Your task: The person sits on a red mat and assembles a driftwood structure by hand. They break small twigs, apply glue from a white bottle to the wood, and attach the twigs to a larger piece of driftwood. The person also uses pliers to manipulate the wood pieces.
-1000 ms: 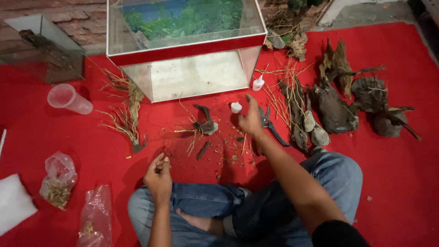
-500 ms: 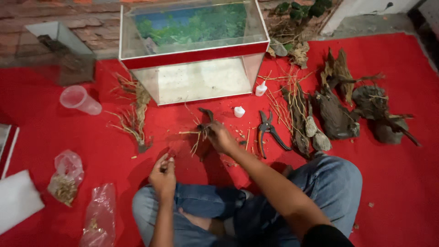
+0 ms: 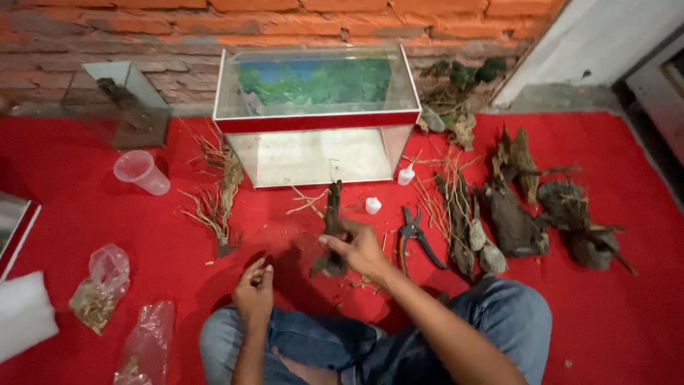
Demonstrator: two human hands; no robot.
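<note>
A glass aquarium point(image 3: 317, 114) with a red rim stands empty on the red carpet point(image 3: 85, 214), a green plant scene showing on its back wall. To its left, a smaller glass tank point(image 3: 117, 103) holds a dark piece of wood, and a clear plastic cup point(image 3: 141, 172) lies tipped over, empty. 2 clear plastic bags point(image 3: 100, 289) hold pale bits. The right hand point(image 3: 360, 249) closes around a dark driftwood piece point(image 3: 332, 228), holding it upright over the carpet in front of the aquarium. The left hand point(image 3: 254, 294) pinches its fingertips together on something too small to tell. Pruning shears point(image 3: 413, 235) lie just beside the right hand.
</note>
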